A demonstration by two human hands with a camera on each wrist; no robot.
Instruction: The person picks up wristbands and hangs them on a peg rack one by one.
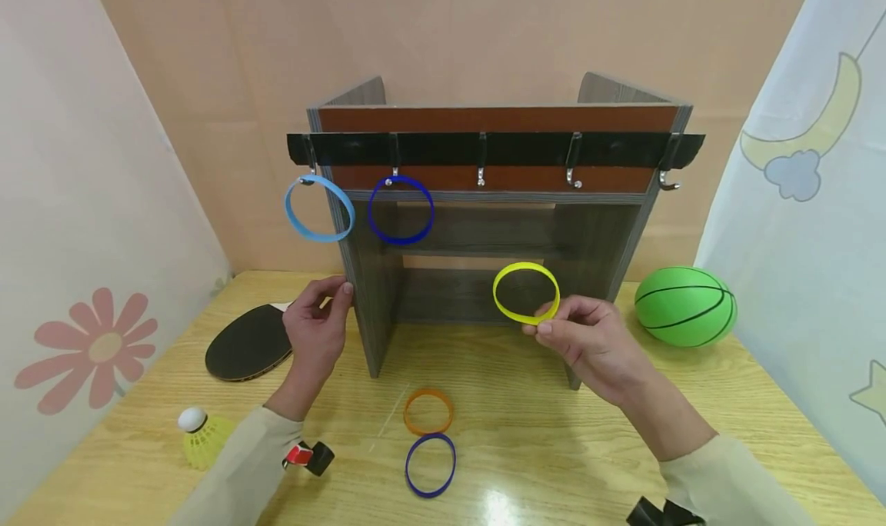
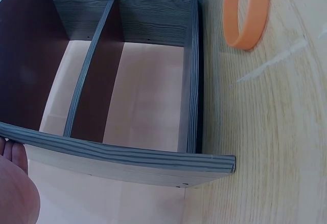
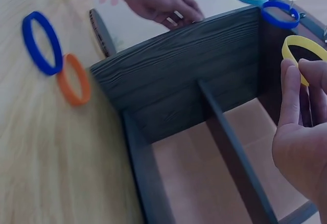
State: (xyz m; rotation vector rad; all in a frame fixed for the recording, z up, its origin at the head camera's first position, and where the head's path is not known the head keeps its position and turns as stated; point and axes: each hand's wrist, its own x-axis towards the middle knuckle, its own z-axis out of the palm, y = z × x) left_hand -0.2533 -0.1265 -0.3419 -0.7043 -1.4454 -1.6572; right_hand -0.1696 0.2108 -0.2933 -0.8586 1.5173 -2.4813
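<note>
A yellow wristband (image 1: 496, 294) is pinched between the thumb and fingers of my right hand (image 1: 595, 345), held up in front of the shelf's lower opening. My left hand (image 1: 320, 322) grips the left side panel (image 1: 363, 311) of the grey wooden shelf at its front edge. Across the shelf's top runs a black strip (image 1: 436, 149) with several metal hooks. A light blue wristband (image 1: 349, 217) hangs from the leftmost hook, and a dark blue wristband (image 1: 431, 222) from the one beside it. The middle hook (image 1: 481, 176) and those right of it carry nothing.
On the table in front of the shelf lie an orange wristband (image 1: 407, 418) and another dark blue wristband (image 1: 408, 476), edge to edge. A table tennis bat (image 1: 245, 345) and a shuttlecock (image 1: 204, 437) are at the left. To the right sits a green ball (image 1: 685, 307).
</note>
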